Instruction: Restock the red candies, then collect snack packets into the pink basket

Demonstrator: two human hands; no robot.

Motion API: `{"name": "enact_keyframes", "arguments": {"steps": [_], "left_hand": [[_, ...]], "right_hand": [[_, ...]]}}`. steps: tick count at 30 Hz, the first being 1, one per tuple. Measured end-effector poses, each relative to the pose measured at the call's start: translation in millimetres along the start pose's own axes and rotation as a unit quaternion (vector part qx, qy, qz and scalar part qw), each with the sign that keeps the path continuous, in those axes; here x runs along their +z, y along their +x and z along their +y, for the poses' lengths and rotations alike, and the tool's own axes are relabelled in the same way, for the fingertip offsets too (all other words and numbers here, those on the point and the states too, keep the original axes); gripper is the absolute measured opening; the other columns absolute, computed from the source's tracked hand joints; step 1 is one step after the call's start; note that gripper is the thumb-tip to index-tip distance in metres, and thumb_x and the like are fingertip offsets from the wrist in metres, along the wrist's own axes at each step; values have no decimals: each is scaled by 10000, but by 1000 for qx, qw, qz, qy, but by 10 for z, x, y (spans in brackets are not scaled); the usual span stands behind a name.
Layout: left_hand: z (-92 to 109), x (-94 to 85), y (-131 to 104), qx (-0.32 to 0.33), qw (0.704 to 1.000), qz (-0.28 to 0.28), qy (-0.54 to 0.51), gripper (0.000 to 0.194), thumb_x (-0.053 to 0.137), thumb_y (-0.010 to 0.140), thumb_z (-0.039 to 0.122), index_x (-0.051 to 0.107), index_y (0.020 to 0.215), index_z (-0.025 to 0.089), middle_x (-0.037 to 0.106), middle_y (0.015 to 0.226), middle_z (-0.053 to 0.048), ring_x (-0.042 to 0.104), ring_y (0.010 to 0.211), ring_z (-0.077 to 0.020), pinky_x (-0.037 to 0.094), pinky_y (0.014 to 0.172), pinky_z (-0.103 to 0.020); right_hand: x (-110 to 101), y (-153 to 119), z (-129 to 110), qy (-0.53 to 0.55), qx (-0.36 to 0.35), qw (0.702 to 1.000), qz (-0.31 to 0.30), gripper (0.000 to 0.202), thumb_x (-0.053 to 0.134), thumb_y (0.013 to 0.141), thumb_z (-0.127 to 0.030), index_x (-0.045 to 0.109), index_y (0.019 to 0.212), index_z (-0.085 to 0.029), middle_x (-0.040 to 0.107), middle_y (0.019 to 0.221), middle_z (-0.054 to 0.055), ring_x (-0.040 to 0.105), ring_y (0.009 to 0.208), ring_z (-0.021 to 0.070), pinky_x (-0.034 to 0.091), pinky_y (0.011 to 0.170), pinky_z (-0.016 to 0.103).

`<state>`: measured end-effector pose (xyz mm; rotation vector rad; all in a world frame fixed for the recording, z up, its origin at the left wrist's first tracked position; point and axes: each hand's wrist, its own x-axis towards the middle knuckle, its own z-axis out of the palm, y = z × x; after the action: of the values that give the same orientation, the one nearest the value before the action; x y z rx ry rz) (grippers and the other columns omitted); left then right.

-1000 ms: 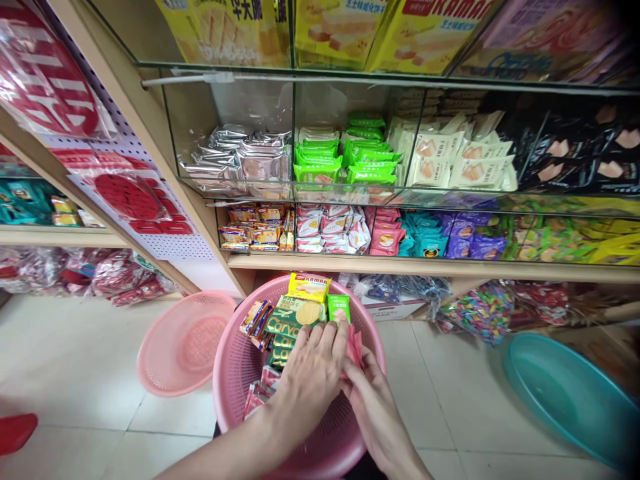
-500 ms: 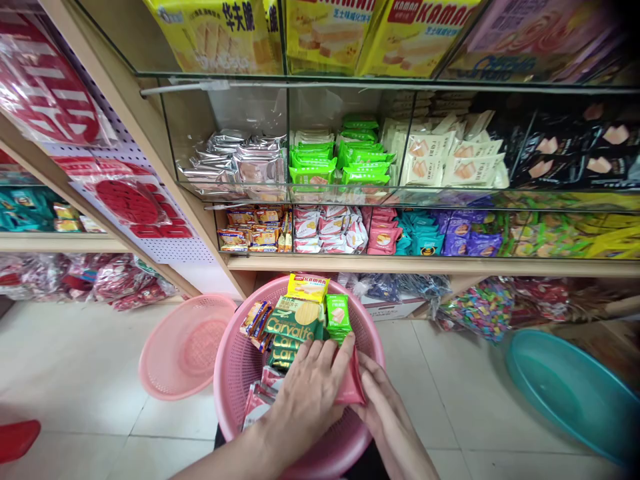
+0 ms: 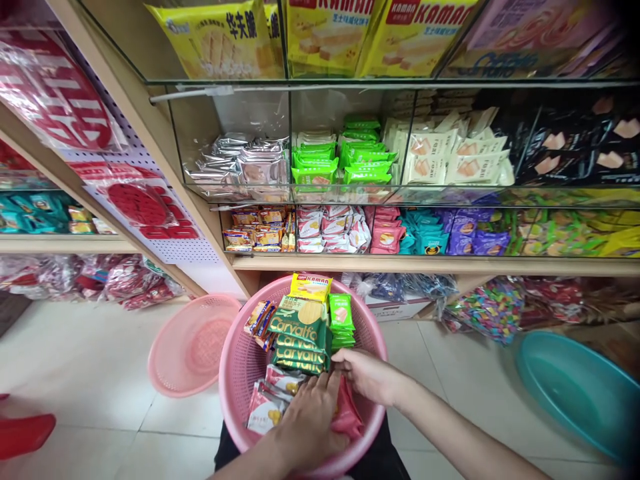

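A pink basket (image 3: 231, 400) rests on my lap. In it lie green Carvalfo packets (image 3: 299, 333), a yellow KAMAN packet (image 3: 310, 287), bright green packets (image 3: 341, 313), small orange-and-blue packets (image 3: 259, 321) and white-and-red packets (image 3: 265, 407). Red packets (image 3: 349, 413) sit at the basket's right side. My left hand (image 3: 313, 410) lies over the lower middle, against the red packets, its fingers extended. My right hand (image 3: 361, 373) reaches in from the right with bent fingers beside the Carvalfo and red packets; what its fingertips hold, if anything, is hidden.
Glass-fronted shelves (image 3: 425, 265) of packaged snacks stand ahead. A smaller pink basket (image 3: 175, 347) is on the floor at left, a teal basket (image 3: 570, 380) at right. Something red (image 3: 25, 435) shows at the left edge. Bagged goods (image 3: 487, 307) lie under the shelves.
The red packet between my hands has gone lower into the basket's right side. My left hand has moved down; my right hand now reaches across above it. The view has shifted slightly.
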<state>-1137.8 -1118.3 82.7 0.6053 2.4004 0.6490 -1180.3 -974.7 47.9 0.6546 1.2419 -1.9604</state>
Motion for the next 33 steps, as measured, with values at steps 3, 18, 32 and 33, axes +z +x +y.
{"name": "enact_keyframes", "arguments": {"steps": [3, 18, 32, 33], "left_hand": [[-49, 53, 66, -16, 1000, -4, 17, 794, 602, 672, 304, 343, 1388, 79, 486, 1334, -186, 439, 1238, -311, 324, 1070, -432], [-9, 201, 163, -63, 991, -21, 120, 726, 645, 679, 256, 405, 1347, 107, 528, 1293, -193, 502, 1181, -339, 416, 977, -466], [-55, 535, 245, -72, 934, 103, 335, 542, 545, 796, 98, 454, 1329, 130, 634, 1115, -146, 602, 1016, -265, 485, 880, -407], [-70, 573, 249, -68, 924, 119, 356, 516, 534, 804, 87, 473, 1314, 142, 640, 1100, -135, 608, 1000, -254, 489, 867, -399]], "right_hand": [[11, 91, 15, -21, 26, 999, -10, 28, 579, 597, -162, 582, 617, -181, 590, 513, -30, 492, 498, 109, 339, 533, 227], [-5, 307, 38, -29, -32, 999, -33, 118, 488, 485, -84, 556, 504, -178, 562, 490, -53, 484, 545, 101, 369, 627, 224], [11, 329, 55, -16, -37, 999, -2, 85, 498, 505, -103, 539, 539, -170, 541, 493, -50, 482, 538, 95, 354, 585, 226], [8, 339, 63, -15, -36, 999, 0, 86, 499, 504, -100, 536, 535, -170, 542, 492, -47, 482, 535, 96, 357, 586, 229]]}}
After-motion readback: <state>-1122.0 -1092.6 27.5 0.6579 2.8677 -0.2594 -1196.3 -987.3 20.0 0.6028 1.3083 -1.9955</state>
